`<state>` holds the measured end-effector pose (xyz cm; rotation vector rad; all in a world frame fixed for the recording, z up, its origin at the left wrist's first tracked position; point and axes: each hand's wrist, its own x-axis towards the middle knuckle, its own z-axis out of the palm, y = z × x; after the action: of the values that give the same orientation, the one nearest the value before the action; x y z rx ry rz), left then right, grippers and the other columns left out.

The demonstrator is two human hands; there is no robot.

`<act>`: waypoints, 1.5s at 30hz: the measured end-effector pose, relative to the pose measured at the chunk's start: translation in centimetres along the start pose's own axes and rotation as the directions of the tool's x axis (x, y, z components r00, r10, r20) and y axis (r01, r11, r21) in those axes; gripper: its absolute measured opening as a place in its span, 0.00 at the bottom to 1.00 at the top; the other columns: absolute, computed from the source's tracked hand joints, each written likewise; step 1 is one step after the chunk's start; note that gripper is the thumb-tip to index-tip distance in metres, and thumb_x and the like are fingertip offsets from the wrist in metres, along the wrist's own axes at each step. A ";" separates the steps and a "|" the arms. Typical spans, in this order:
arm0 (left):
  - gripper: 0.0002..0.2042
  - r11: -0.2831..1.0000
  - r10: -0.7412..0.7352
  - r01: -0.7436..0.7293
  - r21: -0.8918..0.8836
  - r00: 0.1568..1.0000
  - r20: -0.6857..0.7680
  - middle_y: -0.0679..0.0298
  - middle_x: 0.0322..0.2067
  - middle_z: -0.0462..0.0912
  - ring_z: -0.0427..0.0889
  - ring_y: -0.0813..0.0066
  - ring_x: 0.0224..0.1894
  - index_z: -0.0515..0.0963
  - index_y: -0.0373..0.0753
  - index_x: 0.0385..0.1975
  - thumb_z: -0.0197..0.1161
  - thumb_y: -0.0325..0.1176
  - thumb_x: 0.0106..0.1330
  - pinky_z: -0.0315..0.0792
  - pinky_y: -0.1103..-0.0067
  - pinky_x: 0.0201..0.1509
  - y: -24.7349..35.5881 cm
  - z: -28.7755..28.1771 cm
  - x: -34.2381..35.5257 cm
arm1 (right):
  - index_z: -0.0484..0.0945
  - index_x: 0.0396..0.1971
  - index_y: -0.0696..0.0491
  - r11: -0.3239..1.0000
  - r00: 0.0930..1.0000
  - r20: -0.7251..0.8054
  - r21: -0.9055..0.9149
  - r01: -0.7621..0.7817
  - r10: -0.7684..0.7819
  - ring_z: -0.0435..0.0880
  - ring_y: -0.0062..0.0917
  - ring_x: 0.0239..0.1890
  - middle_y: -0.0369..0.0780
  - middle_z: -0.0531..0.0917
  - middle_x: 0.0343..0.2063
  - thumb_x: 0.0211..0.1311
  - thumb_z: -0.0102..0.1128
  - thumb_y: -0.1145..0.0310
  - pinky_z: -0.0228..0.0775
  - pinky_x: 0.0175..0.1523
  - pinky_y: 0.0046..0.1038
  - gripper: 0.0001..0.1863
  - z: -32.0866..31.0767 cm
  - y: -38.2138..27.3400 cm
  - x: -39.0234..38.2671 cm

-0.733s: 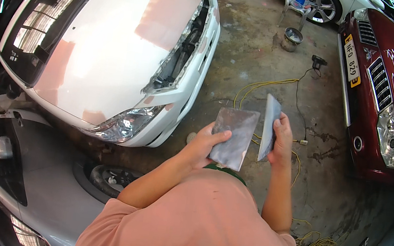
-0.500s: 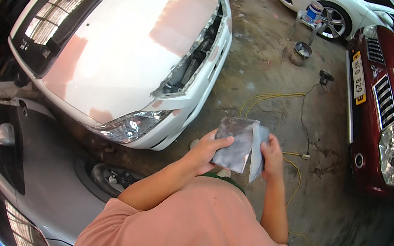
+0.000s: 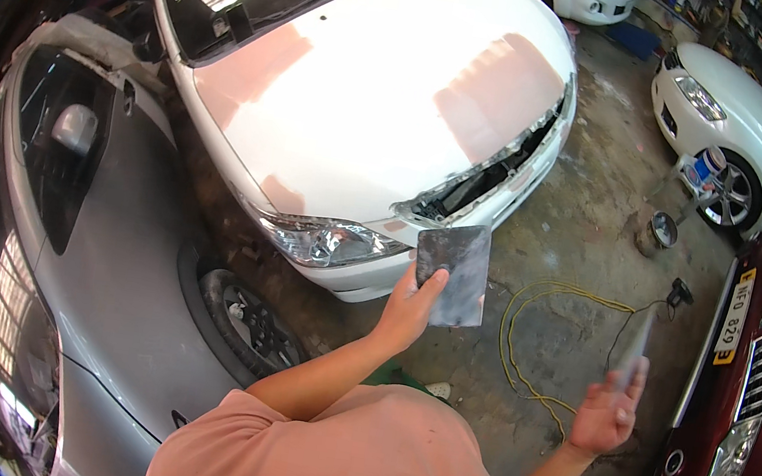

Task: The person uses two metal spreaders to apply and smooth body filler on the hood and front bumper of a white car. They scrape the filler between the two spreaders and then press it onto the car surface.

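My left hand (image 3: 408, 308) grips a dark grey, smudged rectangular flat sheet (image 3: 460, 280) by its left edge, thumb on its face. Held up in front of me, it overlaps the view of the white car's front bumper. Off to the right, my right hand (image 3: 604, 417) is raised with its palm showing and a thin pale grey sheet (image 3: 634, 356) in its fingers. That sheet is seen nearly edge-on and smeared by motion. What kind of sheets these are I cannot make out. The two hands are well apart.
Ahead stands a white car (image 3: 360, 109) with pinkish patches on its hood and an uncovered gap at the front. A grey car (image 3: 132, 242) is at left, a dark red vehicle (image 3: 716, 421) at right. Yellow cable (image 3: 509, 329) and a bucket (image 3: 658, 234) sit on the floor.
My right hand has pulled away to the right with the pale sheet, apart from the dark one. My left hand keeps its grip. The view has swung, shifting the cars rightward.
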<state>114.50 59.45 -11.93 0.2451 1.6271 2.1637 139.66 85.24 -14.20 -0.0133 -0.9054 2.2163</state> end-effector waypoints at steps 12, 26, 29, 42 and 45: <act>0.22 0.997 0.080 -0.081 0.003 0.977 -0.197 0.60 0.56 0.75 0.72 0.74 0.57 0.66 0.30 0.63 0.55 0.36 0.75 0.63 0.77 0.65 3.8 -12.6 1.3 | 0.54 0.72 0.55 0.785 0.985 -0.140 -0.597 -0.165 0.101 0.73 0.29 0.61 0.43 0.70 0.62 0.60 0.58 0.82 0.64 0.67 0.31 0.39 10.5 12.4 4.1; 0.20 0.908 0.127 -0.169 0.383 0.983 0.134 0.60 0.45 0.82 0.77 0.74 0.47 0.70 0.28 0.57 0.53 0.38 0.76 0.70 0.76 0.55 8.4 -12.9 2.9 | 0.80 0.51 0.44 -0.238 0.724 0.605 -0.689 0.685 0.331 0.76 0.30 0.57 0.32 0.80 0.50 0.56 0.58 0.75 0.55 0.68 0.48 0.21 23.4 18.3 8.5; 0.19 0.879 0.226 -0.252 0.405 0.968 0.110 0.59 0.44 0.82 0.77 0.72 0.47 0.71 0.28 0.57 0.53 0.37 0.75 0.69 0.75 0.55 8.5 -12.5 3.8 | 0.82 0.47 0.43 -0.121 0.655 0.657 -0.666 0.736 0.374 0.76 0.28 0.57 0.32 0.80 0.49 0.52 0.61 0.72 0.54 0.71 0.46 0.20 23.6 19.5 5.3; 0.18 0.966 -0.060 0.078 -0.248 0.995 0.081 0.60 0.52 0.76 0.76 0.71 0.52 0.67 0.34 0.59 0.56 0.33 0.74 0.72 0.72 0.58 9.4 -9.9 4.4 | 0.82 0.52 0.33 0.150 0.684 0.717 -0.697 0.701 0.133 0.73 0.44 0.61 0.42 0.71 0.56 0.53 0.69 0.72 0.61 0.68 0.55 0.25 27.3 17.3 0.6; 0.18 0.922 -0.136 0.153 -0.355 0.988 0.073 0.60 0.52 0.76 0.77 0.71 0.53 0.67 0.35 0.59 0.57 0.32 0.74 0.73 0.71 0.58 9.0 -9.7 3.6 | 0.81 0.53 0.35 0.121 0.709 0.695 -0.719 0.685 0.120 0.72 0.46 0.61 0.42 0.71 0.56 0.52 0.70 0.75 0.63 0.67 0.53 0.27 25.6 18.6 0.8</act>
<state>105.55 50.45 -6.74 0.0613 1.1530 2.2696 120.62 61.23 -6.11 0.3049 -2.3719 0.7587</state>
